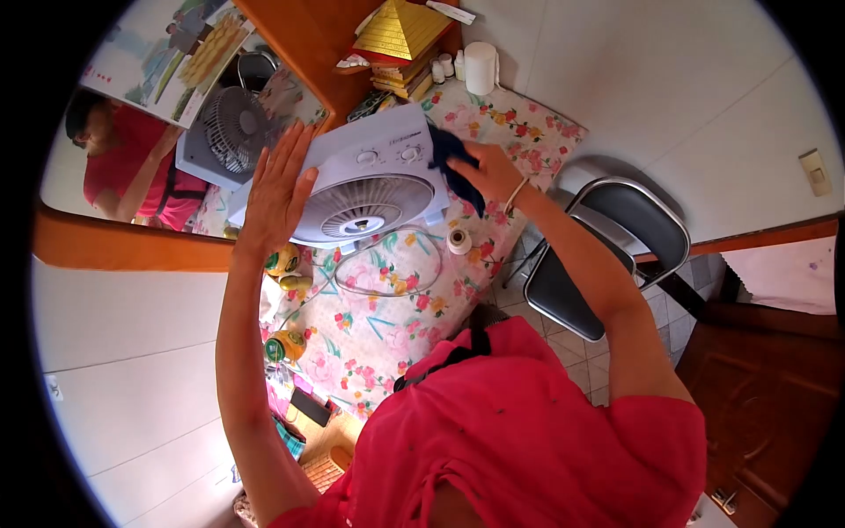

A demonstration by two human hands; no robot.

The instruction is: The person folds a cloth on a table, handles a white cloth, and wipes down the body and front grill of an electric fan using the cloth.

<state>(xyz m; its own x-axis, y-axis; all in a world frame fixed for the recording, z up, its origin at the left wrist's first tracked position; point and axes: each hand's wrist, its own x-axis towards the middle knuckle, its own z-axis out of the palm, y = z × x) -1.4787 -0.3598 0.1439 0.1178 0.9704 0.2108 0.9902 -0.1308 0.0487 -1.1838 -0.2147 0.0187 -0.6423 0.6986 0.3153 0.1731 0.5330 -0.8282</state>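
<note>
A pale box fan (359, 195) with a round grille and two knobs stands on a flowered tablecloth (387, 326). My left hand (277, 189) lies along the fan's left side, fingers stretched out and thumb apart. At the opposite side, my right hand (495, 176) grips a dark blue cloth (447, 151), which rests against the casing's right edge and hangs down partly. A thin grey cord (440, 264) loops over the tablecloth in front of the fan. Beside the loop is a small white round container (459, 241) with a dark centre.
On the left, a mirror (198, 211) reflects the fan and a person. Yellow-labelled jars (286, 346) line the table's left edge. Behind the fan are a gold pyramid-shaped box (400, 31) and a white cylinder (481, 69). A black folding chair (576, 290) stands to the right.
</note>
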